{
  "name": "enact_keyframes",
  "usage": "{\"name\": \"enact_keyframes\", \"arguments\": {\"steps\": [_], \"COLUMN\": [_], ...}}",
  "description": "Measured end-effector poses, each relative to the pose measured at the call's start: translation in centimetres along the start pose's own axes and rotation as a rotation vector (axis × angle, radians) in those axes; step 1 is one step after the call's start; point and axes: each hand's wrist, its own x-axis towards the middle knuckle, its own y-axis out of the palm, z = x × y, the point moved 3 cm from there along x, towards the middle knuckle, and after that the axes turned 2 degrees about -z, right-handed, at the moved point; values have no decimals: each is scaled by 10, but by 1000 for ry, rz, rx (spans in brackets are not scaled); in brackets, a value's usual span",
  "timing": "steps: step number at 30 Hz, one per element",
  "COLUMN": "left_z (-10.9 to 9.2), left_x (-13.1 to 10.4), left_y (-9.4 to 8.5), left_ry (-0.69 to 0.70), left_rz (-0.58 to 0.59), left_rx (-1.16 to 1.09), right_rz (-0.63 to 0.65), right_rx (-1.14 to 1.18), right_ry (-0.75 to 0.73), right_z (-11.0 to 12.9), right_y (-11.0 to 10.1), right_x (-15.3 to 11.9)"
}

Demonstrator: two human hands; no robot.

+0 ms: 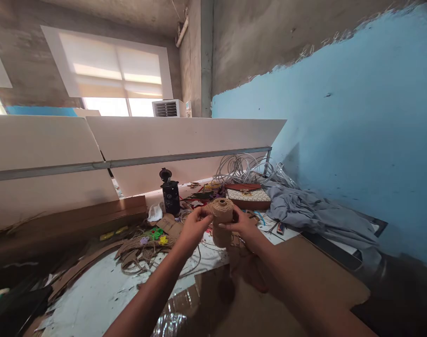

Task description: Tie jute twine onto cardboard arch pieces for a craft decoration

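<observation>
Left hand (197,222) and right hand (242,225) pinch a spool of brown twine (222,235) from either side, thumbs and fingers curled against its upper part. It stands upright between them; whether its base touches the table (94,290) is hard to tell. Just beyond sit a patterned handbag (247,197) and, left of it, a black canister (171,199) with its lid raised. Loose twine (134,257) lies nearer on the left, grey cloth (301,206) on the right, coiled cables (236,169) behind.
</observation>
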Motion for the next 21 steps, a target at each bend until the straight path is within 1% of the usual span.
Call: {"name": "enact_keyframes", "arguments": {"steps": [4, 7, 10, 12, 14, 16, 19, 21], "left_z": [-1, -3, -11, -18, -25, -35, -52, -62], "left_x": [1, -1, -1, 2, 7, 14, 22, 24], "left_y": [-1, -7, -15, -21, -31, -44, -69, -89], "left_ry": [-61, -133, -164, -161, -128, -67, 8, 58], "left_rz": [8, 15, 44, 51, 12, -58, -172, -283], "left_rx": [-55, -124, -180, -192, -171, -135, -134, -108], "right_rz": [-9, -39, -42, -14, 9, 13, -42, -82], "right_rx": [-54, -169, -300, -317, -352, -458, -629, -647], "right_ry": [5, -24, -32, -14, 7, 1, -36, -18], "right_z": [4, 8, 11, 11, 10, 9, 4, -1], "right_y": [-1, -5, -10, -13, -18, -24, -39, -52], "right_x": [-3, -5, -7, -8, -9, -11, -12, -11]}}
